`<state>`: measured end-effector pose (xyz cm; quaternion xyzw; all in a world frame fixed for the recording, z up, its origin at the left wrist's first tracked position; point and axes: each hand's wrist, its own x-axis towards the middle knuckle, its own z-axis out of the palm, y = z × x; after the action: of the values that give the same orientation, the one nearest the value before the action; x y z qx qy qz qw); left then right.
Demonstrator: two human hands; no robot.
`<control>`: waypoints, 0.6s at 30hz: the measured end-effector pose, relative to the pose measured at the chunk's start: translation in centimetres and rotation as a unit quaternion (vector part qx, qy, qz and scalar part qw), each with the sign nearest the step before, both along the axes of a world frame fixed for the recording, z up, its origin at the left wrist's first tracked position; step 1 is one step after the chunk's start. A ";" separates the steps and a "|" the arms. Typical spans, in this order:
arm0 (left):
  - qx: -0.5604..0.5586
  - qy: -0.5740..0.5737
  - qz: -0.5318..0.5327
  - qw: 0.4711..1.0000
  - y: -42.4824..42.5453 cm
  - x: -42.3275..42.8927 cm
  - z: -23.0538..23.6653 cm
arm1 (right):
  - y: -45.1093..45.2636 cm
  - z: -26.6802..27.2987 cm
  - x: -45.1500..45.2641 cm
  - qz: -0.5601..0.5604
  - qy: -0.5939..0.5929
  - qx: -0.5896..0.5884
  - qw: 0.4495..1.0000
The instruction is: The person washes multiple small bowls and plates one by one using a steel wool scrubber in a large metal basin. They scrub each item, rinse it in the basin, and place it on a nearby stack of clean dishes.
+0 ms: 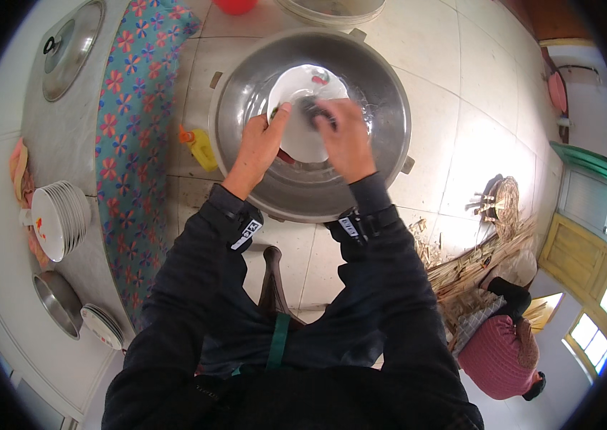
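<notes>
A large round metal basin stands on the floor before me. My left hand grips the left rim of a white plate with a red and green pattern, its thumb on the upper face. The plate is held tilted over the basin. On the plate's face, my right hand presses a dark scrubber; both are blurred. Water glints in the basin around the plate. Left of the basin, a yellow squeeze bottle with an orange top is on the floor.
At left, a counter with a flowered cloth bears a metal lid, stacked white plates, a metal bowl and more plates. Another tub stands beyond the basin. At right are dry stalks and a person in pink.
</notes>
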<state>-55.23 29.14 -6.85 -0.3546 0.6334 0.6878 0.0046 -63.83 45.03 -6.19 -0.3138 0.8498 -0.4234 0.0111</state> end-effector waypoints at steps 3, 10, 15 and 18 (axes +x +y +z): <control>-0.014 -0.029 -0.005 0.999 -0.1 -0.1 0.9 | -1.0 0.2 1.6 0.076 -0.050 -0.030 0.995; -0.095 0.017 -0.095 0.991 1.1 0.2 2.6 | -0.8 -0.8 -0.5 -0.071 -0.025 -0.033 0.997; -0.162 -0.019 -0.084 0.983 -0.4 -0.2 3.4 | -1.0 -0.4 0.4 0.080 -0.089 0.002 0.993; -0.201 0.006 -0.091 0.975 -0.1 -0.1 3.6 | -0.9 0.3 -0.4 -0.074 -0.069 0.065 0.993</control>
<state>-55.32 29.04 -3.28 -0.2851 0.7884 0.5450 -0.0077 -64.27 44.08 -5.86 -0.2188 0.8938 -0.3871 0.0584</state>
